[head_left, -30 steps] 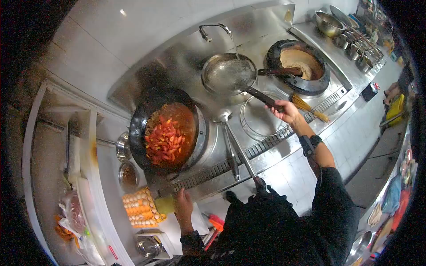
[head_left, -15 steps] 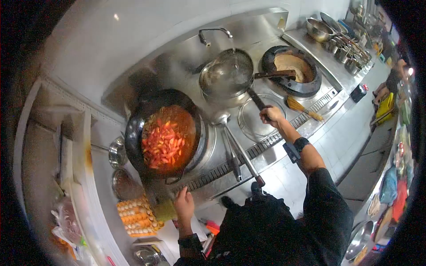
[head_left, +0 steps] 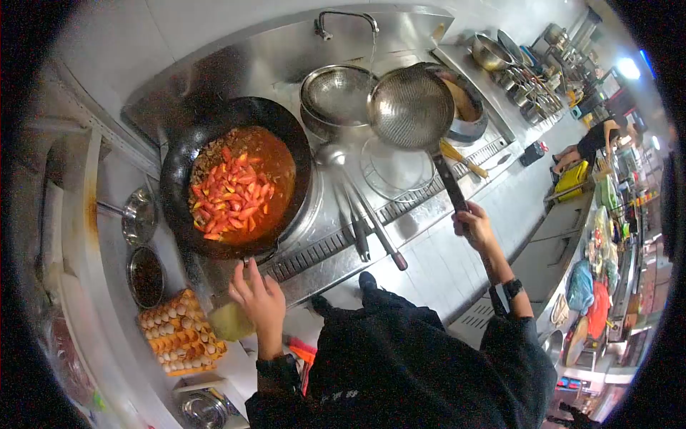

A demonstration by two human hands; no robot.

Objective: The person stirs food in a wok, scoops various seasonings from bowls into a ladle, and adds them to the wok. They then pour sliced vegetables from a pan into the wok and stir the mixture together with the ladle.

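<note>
My right hand (head_left: 474, 226) is closed around the dark handle of a perforated strainer (head_left: 411, 109), which is raised over the stove's right side with nothing in its bowl. My left hand (head_left: 260, 300) has its fingers spread, fingertips right at the small loop handle on the near rim of a large black wok (head_left: 176, 171). Chopped red tomatoes (head_left: 236, 196) lie heaped in the wok, in a reddish sauce with browned bits.
A mesh strainer (head_left: 336, 95) rests on a metal pot beneath the running tap (head_left: 347, 16). Ladles (head_left: 364, 193) lie along the stovetop beside a brush (head_left: 457, 154). An egg tray (head_left: 179, 332) stands at left. A person (head_left: 599, 139) stands far right.
My right hand has lifted the strainer away from the pot under the tap and drawn it right and towards me. My left hand has come up to the wok's near handle.
</note>
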